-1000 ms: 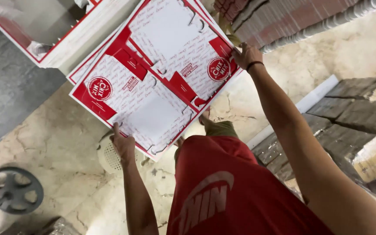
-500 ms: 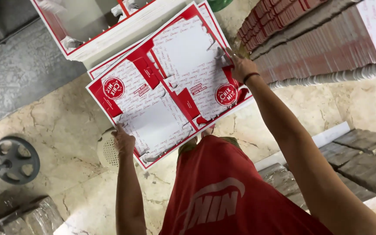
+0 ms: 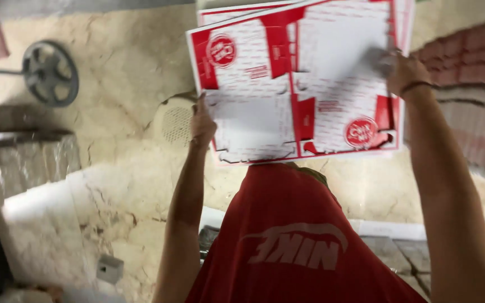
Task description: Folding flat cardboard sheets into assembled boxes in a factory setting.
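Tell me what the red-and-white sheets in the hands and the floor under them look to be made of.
Red-and-white sheets: probably printed paperboard, matte; they are thin, flat, stiff and die-cut with slits and tabs. The left hand and right hand grip opposite edges. Floor: looks like worn stone or concrete, beige, cracked and blotchy, dull.

stacked cartons (image 3: 467, 95) crowding right — left floor (image 3: 119, 73) open

Flat red-and-white cardboard sheets (image 3: 304, 84) between both hands

Cracked beige stone floor (image 3: 124, 73) w/ round drain (image 3: 176, 124) — grey wheel (image 3: 50, 73) left, stacked reddish sheets (image 3: 467, 84) right.
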